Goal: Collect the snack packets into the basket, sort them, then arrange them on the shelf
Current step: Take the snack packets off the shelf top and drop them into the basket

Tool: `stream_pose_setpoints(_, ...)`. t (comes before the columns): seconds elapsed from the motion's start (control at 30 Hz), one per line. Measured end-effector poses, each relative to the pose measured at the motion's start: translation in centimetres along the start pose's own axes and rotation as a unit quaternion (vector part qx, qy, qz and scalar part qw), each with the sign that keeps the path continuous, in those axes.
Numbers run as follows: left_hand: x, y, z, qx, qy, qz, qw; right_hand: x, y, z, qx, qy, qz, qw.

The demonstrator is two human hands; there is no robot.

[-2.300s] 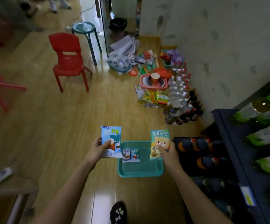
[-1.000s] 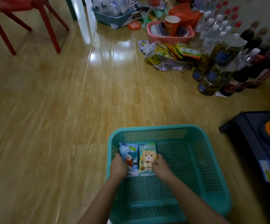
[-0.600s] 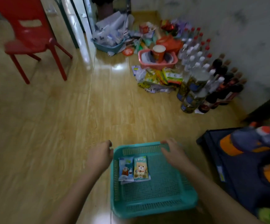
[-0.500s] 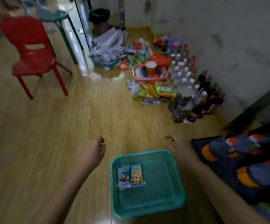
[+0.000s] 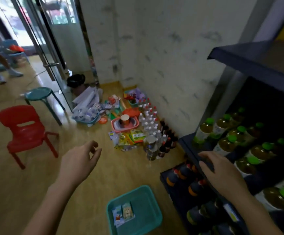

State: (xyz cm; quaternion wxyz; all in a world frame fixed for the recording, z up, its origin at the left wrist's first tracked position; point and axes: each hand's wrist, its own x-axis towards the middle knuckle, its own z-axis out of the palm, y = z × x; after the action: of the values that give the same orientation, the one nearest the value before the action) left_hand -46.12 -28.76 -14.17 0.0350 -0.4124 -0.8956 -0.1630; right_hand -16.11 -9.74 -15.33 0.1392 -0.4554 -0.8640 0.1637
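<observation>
my left hand (image 5: 77, 162) and right hand (image 5: 222, 172) hover empty, fingers loose, above the basket (image 5: 152, 216) holding two snack packets (image 5: 123, 213).

A small shop: the dark blue metal shelf (image 5: 250, 60) at right holds rows of green-capped drink bottles (image 5: 224, 145); clear plastic bottles (image 5: 149, 119) crowd the middle floor.

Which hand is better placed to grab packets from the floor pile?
Probably left: the left hand hovers open nearer the pile, while the right hand is over by the shelf.
</observation>
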Motion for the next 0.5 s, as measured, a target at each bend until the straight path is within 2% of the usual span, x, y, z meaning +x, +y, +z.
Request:
stream_pose_setpoints(0.03,-0.1,1.9,-0.7,-0.014,0.002,0.036,0.999,-2.6,0.7,-1.9,-0.007,0.023,0.021,0.999)
stream_pose_setpoints(0.23,-1.9,1.7,-0.8,-0.020,0.040,0.036,0.998,-3.2,-1.0,-2.7,-0.005,0.025,0.029,0.999)
stream_pose_setpoints(0.37,-2.0,7.5,-1.9,-0.063,0.034,0.182,0.981,-9.6,1.1,-7.0,-0.028,0.107,0.094,0.989)
stream_pose_setpoints(0.5,-2.6,15.0,-3.1,-0.115,0.033,0.303,0.946,-16.4,3.4,-11.3,-0.060,0.181,0.174,0.966)
